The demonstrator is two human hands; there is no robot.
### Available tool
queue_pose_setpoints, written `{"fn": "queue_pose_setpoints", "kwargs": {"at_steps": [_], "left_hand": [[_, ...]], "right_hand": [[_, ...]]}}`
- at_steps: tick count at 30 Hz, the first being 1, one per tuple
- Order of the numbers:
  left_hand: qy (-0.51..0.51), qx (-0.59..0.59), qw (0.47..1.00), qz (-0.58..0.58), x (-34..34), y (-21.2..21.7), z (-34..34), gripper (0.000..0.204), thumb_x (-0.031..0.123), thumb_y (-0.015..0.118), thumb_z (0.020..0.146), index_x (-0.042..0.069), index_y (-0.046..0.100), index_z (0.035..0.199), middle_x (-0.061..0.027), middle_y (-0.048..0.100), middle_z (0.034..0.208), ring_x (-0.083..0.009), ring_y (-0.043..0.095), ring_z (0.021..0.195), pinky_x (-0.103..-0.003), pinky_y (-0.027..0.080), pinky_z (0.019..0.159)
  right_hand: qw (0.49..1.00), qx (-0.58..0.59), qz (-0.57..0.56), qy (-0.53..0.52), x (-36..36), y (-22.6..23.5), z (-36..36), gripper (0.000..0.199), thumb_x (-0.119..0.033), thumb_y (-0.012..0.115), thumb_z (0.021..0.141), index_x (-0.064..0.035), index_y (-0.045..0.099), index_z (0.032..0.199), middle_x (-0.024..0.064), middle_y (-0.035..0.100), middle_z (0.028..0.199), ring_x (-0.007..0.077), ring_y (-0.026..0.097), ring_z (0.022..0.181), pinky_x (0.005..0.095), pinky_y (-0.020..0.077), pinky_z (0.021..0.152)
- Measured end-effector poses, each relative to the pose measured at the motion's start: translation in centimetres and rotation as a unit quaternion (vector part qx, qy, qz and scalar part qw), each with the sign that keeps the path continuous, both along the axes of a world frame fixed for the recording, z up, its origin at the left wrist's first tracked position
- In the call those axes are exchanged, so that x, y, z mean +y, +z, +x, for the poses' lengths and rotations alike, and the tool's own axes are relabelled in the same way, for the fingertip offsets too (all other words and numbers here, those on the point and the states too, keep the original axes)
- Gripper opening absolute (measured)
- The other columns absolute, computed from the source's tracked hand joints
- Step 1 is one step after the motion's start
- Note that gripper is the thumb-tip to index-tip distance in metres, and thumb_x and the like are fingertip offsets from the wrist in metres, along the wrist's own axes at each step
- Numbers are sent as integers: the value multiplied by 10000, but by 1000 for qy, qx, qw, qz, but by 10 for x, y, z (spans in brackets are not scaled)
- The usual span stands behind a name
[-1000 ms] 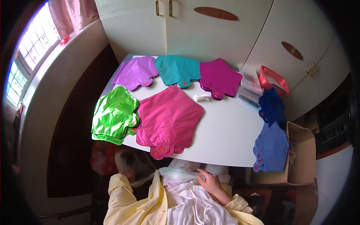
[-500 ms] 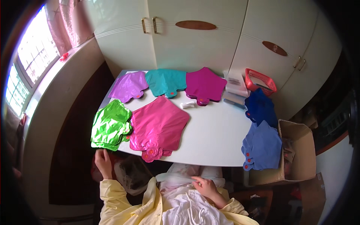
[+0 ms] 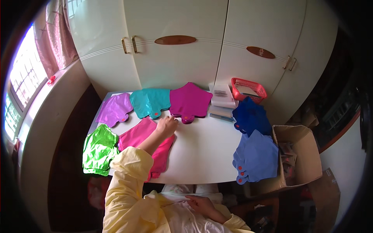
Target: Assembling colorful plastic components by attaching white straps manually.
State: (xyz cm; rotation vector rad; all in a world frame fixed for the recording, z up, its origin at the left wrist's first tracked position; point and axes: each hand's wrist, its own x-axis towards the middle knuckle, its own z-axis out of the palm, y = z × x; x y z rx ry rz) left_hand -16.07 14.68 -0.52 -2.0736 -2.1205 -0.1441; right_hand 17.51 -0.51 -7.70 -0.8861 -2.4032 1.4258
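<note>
Yellow-sleeved, the left hand stretched across the white table, fingers loosely curled and holding nothing that could be made out, its tips just short of the stem end of the magenta foil piece at about one o'clock from it. That piece lay with its long axis running from the near edge toward the cupboard doors, its small orange tab nearest the hand. The forearm crossed over the hot-pink foil piece, which lay beneath it. At eleven o'clock from the hand sat the teal foil piece, farther round at ten the violet one, and at eight the bright green one. The right hand rested low at the lap, pinching pale cloth, well apart from the foil; the left was plainly the nearer. At three o'clock lay two blue foil pieces, with a red basket beyond and a cardboard box off the table's edge. Half a second earlier the left hand had hung low beside the table's near corner, away from the foil.
</note>
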Motion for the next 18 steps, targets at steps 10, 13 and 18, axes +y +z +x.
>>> {"fn": "queue_pose_setpoints", "kwargs": {"at_steps": [10, 13, 18], "left_hand": [[-57, -59, 996, -29, 0, -12, 67, 174, 93, 507, 779, 142, 647, 871, -104, 558, 919, -272, 545, 914, -366, 472, 767], [-179, -70, 981, -28, -32, -10, 112, 259, 58, 504, 741, 141, 618, 958, -81, 558, 940, -252, 536, 915, -338, 467, 790], [-420, -242, 842, -237, -79, 23, 149, 189, 132, 506, 820, 127, 648, 946, -86, 606, 855, -241, 590, 833, -360, 461, 787]], "right_hand": [[999, 15, 42, 29, 6, -14, -11, 282, -289, 583, 832, -150, 613, 1075, 107, 637, 719, 241, 618, 603, 333, 493, 577], [997, -16, 51, 50, 4, -19, -11, 279, -289, 584, 830, -148, 615, 1069, 109, 635, 712, 243, 619, 609, 334, 495, 581], [996, 9, 81, 23, 8, -28, 3, 285, -287, 592, 824, -143, 615, 1069, 108, 644, 741, 236, 622, 618, 325, 496, 589]]}}
